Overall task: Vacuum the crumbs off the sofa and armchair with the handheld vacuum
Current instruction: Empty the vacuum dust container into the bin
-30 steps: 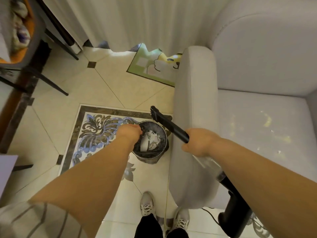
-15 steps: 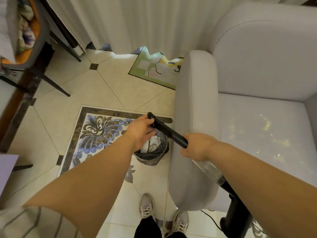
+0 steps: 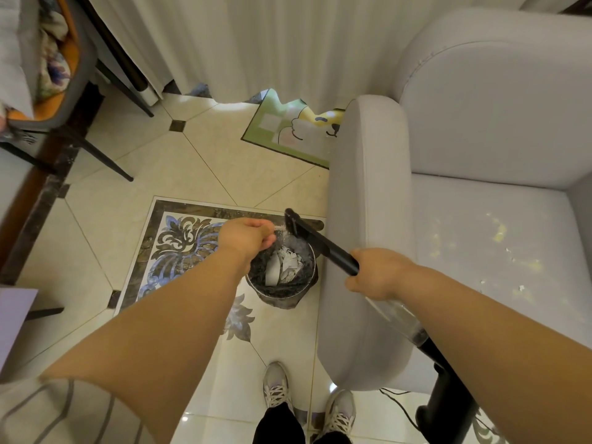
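Note:
My right hand (image 3: 378, 274) grips the black nozzle tube of the handheld vacuum (image 3: 320, 243), held over the left armrest of the pale grey armchair (image 3: 368, 203). The brush tip points out above a small dark waste bin (image 3: 278, 294). The vacuum's clear dust cup and black handle trail down past my right forearm. My left hand (image 3: 246, 237) hovers over the bin just left of the brush tip, fingers curled together; anything between them is too small to see. Yellowish and white crumbs (image 3: 498, 233) lie scattered on the armchair seat.
The bin holds crumpled paper and stands on a patterned floor tile against the armchair's side. A green cartoon mat (image 3: 288, 136) lies by the white curtain. A dark-legged chair (image 3: 73, 100) stands at far left. My shoes (image 3: 277, 389) are below, with a black cable (image 3: 397, 400) beside them.
My left hand rose from the bin to touch the brush tip, then drew back a little to the left. My right hand kept its grip on the nozzle tube.

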`<state>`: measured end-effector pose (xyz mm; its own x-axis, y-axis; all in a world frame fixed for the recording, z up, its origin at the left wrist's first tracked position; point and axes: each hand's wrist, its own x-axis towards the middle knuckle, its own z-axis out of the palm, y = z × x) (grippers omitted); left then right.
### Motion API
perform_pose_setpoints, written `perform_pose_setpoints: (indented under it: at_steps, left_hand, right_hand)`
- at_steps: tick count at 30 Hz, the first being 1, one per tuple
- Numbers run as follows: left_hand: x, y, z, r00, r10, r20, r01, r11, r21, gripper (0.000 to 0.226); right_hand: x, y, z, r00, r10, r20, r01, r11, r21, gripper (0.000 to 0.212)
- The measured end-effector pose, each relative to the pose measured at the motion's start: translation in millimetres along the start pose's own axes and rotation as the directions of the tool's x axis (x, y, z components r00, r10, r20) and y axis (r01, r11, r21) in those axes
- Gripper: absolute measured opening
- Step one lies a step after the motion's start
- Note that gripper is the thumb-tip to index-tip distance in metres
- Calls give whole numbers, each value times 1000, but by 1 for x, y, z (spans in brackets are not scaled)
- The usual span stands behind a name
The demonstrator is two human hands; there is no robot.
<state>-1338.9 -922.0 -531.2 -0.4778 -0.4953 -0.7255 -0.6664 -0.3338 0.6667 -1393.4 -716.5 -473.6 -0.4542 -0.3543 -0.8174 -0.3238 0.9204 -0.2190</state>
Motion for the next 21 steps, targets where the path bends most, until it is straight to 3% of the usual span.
perform_pose_setpoints:
  at_steps: [3, 6, 8, 11, 16, 21]
  left_hand:
    - [4, -2, -2, 997, -74, -13, 74, 997, 38, 11]
    - [1, -2, 6, 995, -58, 85, 43, 984, 170, 43]
    - [-3, 1, 10, 983, -92, 156, 69, 987, 147, 53]
    - [-6, 1, 16, 966, -112, 235, 99, 993, 65, 34]
    - [-1, -2, 15, 991, -26, 129, 21, 999, 34, 20]
    - [11, -3, 7, 999, -26, 26, 18, 965, 261, 8]
  right_hand:
    - [2, 3, 1, 1000, 13, -4, -13, 999, 46, 17]
    - [6, 1, 4, 1000, 17, 2, -17, 999, 38, 17]
    - [8, -2, 5, 1000, 21, 7, -22, 999, 33, 19]
    - [11, -5, 5, 1000, 22, 10, -23, 999, 38, 19]
    - [14, -10, 6, 1000, 21, 12, -22, 999, 35, 20]
    - [14, -11, 8, 1000, 29, 4, -29, 1000, -11, 19]
